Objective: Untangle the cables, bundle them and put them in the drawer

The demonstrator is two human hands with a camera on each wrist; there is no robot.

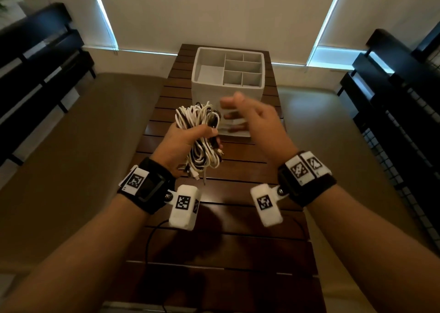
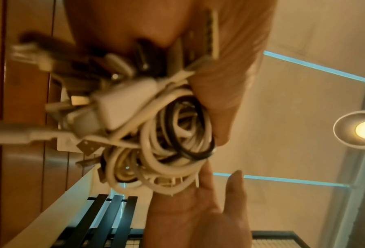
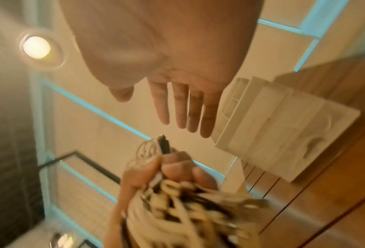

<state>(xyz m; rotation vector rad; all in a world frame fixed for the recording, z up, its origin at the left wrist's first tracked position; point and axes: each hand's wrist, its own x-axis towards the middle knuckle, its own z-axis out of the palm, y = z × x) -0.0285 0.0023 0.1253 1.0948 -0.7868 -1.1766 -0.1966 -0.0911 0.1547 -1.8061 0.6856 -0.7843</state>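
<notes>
The left hand (image 1: pixel 183 139) grips the coiled cables (image 1: pixel 202 132) above the surface (image 1: pixel 226 241); the right hand (image 1: pixel 257 122) hovers open beside them. Keep the coil tight while moving it toward the drawer (image 1: pixel 228 72).

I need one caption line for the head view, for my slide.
Left hand grips a coiled bundle of white and black cables; open right hand hovers before the white compartmented organizer box.

Your right hand (image 1: pixel 252 120) is motion-blurred and hides part of the drawer (image 1: pixel 228 74) front, while your left hand (image 1: pixel 181 143) covers the cable bundle's (image 1: pixel 202 132) middle.
</notes>
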